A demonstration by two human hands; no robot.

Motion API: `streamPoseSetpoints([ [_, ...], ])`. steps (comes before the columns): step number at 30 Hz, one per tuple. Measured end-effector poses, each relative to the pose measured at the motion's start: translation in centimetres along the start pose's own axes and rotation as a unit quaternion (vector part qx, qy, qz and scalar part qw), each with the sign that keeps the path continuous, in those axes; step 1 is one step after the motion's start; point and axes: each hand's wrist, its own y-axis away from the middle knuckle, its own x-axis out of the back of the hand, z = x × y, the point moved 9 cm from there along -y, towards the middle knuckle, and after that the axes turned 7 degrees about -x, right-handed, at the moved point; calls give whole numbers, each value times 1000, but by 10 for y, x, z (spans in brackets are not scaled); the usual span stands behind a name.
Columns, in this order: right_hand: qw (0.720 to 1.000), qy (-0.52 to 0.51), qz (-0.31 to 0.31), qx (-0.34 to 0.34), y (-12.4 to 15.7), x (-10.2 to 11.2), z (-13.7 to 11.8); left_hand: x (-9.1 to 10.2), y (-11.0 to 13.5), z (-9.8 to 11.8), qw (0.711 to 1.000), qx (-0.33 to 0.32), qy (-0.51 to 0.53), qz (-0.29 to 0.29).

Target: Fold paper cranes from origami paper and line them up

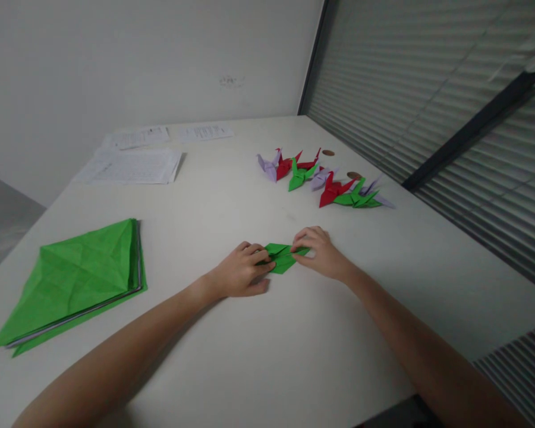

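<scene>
A small green piece of folded origami paper (282, 260) lies flat on the white table between my hands. My left hand (244, 270) presses on its left end, fingers curled over the paper and thumb resting on the table. At the right end, my right hand (317, 252) pinches the pointed tip between thumb and fingers. Part of each end is hidden under the fingers. Beyond my hands stand several finished paper cranes in red, green and lilac, among them a green crane (300, 175) and a red crane (334, 190).
To the left lies a stack of green paper sheets (82, 267) with creases in the top one. Printed papers (134, 166) are at the table's far left. Two round brown spots (328, 153) show near the right edge, by the window blinds (410, 95).
</scene>
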Motion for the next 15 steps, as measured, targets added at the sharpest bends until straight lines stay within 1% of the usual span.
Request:
streamPoseSetpoints([
  [3,995,-12,-20,95,5,-3,-21,0,-1,-1,1000,-1,0,-2],
  [5,991,-13,-40,128,8,-7,-30,1,-1,-1,1000,-5,1,-1],
  [8,990,-8,-50,131,9,-9,-33,4,2,-1,1000,-25,13,4],
  [11,991,-1,-50,122,8,-9,-30,8,5,0,998,-52,30,24],
  [15,991,9,-68,115,8,-10,-25,10,6,1,996,-71,27,40],
])
